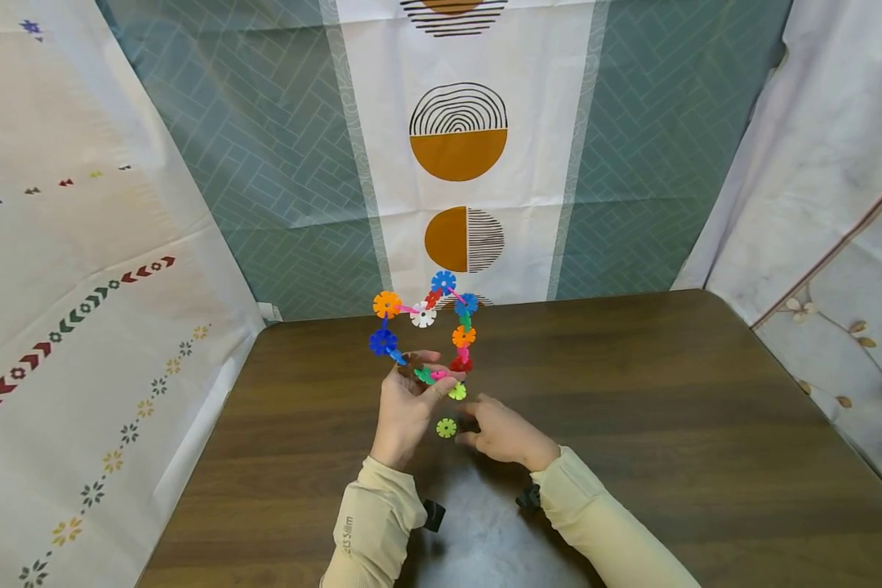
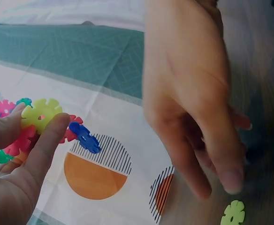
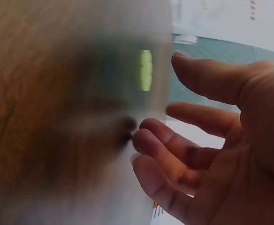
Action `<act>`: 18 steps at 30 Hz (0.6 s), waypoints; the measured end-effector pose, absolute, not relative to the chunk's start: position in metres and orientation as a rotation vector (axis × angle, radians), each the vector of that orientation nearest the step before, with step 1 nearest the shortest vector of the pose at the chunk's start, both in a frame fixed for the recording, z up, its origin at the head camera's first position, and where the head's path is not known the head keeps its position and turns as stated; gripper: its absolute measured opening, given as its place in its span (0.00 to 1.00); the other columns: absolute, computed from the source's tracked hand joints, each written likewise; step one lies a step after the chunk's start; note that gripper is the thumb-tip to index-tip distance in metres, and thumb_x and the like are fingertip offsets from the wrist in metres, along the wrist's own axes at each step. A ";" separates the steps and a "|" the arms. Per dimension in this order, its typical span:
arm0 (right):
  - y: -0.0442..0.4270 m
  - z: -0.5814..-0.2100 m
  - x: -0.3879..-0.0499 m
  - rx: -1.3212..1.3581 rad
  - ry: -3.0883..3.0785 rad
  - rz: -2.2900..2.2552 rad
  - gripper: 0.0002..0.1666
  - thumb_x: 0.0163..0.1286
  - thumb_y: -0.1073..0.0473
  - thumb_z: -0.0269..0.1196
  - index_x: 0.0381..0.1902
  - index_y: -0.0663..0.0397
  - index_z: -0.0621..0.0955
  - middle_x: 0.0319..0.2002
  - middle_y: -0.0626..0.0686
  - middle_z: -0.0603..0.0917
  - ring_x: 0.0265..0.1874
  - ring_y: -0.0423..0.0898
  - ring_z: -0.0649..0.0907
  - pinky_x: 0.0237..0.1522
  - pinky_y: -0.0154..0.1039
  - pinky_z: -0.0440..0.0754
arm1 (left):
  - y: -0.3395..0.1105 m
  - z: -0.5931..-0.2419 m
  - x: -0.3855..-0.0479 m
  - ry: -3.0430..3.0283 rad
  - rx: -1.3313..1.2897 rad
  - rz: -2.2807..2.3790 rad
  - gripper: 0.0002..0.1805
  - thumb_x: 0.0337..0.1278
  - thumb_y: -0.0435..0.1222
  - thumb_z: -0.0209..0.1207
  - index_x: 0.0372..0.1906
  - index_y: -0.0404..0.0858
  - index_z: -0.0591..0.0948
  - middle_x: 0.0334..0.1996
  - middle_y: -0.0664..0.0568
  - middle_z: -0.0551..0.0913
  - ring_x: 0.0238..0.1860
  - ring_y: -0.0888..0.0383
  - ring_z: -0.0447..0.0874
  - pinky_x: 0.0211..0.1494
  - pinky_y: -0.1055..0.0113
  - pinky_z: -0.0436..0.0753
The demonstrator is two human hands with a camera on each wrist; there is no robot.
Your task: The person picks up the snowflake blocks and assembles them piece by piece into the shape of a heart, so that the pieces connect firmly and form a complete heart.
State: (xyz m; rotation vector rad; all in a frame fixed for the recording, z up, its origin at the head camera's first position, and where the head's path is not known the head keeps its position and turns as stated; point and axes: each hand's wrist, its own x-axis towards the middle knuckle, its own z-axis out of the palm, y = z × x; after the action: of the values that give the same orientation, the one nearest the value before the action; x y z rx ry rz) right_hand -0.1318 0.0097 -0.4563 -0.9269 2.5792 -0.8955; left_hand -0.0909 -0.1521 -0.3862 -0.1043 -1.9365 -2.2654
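A chain of linked, colourful plastic snowflake discs [image 1: 464, 336] forms a loop above the table in the head view. My left hand [image 1: 404, 412] pinches its near end, with green, pink and yellow-green discs by the fingertips. In the left wrist view a yellow-green disc [image 2: 41, 115] sits between thumb and finger. A loose yellow-green disc [image 1: 446, 428] lies on the table, just left of my right hand [image 1: 510, 431]. That hand hovers beside it, fingers loosely bent and apart, holding nothing. The right wrist view shows the loose disc [image 3: 146, 70] beyond the thumb tip, not touched.
The brown wooden table [image 1: 632, 392] spreads to both sides of the hands. A patterned green and white cloth [image 1: 287, 163] hangs behind it. White patterned cloths flank the left and right. Dark wrist-camera mounts [image 1: 433, 515] sit under the sleeves.
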 end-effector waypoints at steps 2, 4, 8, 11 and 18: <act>0.005 -0.457 -0.132 -0.953 2.627 -0.749 0.30 0.65 0.53 0.67 0.62 0.59 0.76 0.50 0.59 0.78 0.46 0.52 0.78 0.51 0.50 0.81 | -0.152 -0.386 -0.090 -1.940 -0.103 -2.269 0.23 0.55 0.26 0.65 0.54 0.28 0.71 0.44 0.35 0.83 0.44 0.46 0.87 0.51 0.64 0.83; 0.001 -0.458 -0.131 -0.979 2.672 -0.612 0.32 0.64 0.50 0.67 0.64 0.54 0.76 0.50 0.59 0.78 0.45 0.52 0.77 0.49 0.50 0.81 | -0.152 -0.385 -0.090 -1.943 -0.101 -2.271 0.22 0.55 0.27 0.65 0.53 0.31 0.71 0.43 0.37 0.84 0.44 0.47 0.87 0.52 0.63 0.82; -0.003 -0.460 -0.128 -1.040 2.735 -0.417 0.29 0.62 0.46 0.68 0.59 0.49 0.81 0.42 0.54 0.77 0.37 0.48 0.75 0.41 0.45 0.82 | -0.151 -0.384 -0.090 -1.965 -0.077 -2.259 0.20 0.56 0.28 0.65 0.51 0.34 0.73 0.42 0.39 0.86 0.44 0.48 0.87 0.51 0.61 0.83; -0.004 -0.460 -0.127 -1.055 2.769 -0.393 0.21 0.60 0.45 0.70 0.45 0.51 0.85 0.35 0.50 0.74 0.32 0.45 0.72 0.32 0.42 0.78 | -0.151 -0.384 -0.090 -1.976 -0.056 -2.247 0.20 0.55 0.29 0.66 0.52 0.33 0.73 0.41 0.38 0.86 0.44 0.48 0.87 0.47 0.62 0.83; -0.003 -0.460 -0.126 -1.036 2.794 -0.413 0.19 0.56 0.46 0.73 0.35 0.51 0.81 0.34 0.48 0.73 0.29 0.44 0.73 0.28 0.40 0.75 | -0.151 -0.385 -0.091 -1.924 -0.057 -2.285 0.20 0.53 0.27 0.67 0.50 0.30 0.73 0.42 0.32 0.83 0.42 0.45 0.87 0.47 0.64 0.84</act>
State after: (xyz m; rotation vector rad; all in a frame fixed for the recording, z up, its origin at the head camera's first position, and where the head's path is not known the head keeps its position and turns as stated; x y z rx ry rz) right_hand -0.1265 -0.0030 -0.4601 -1.0358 2.7944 -0.4131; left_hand -0.0911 -0.1508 -0.3852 -0.0568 -1.9241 -2.2851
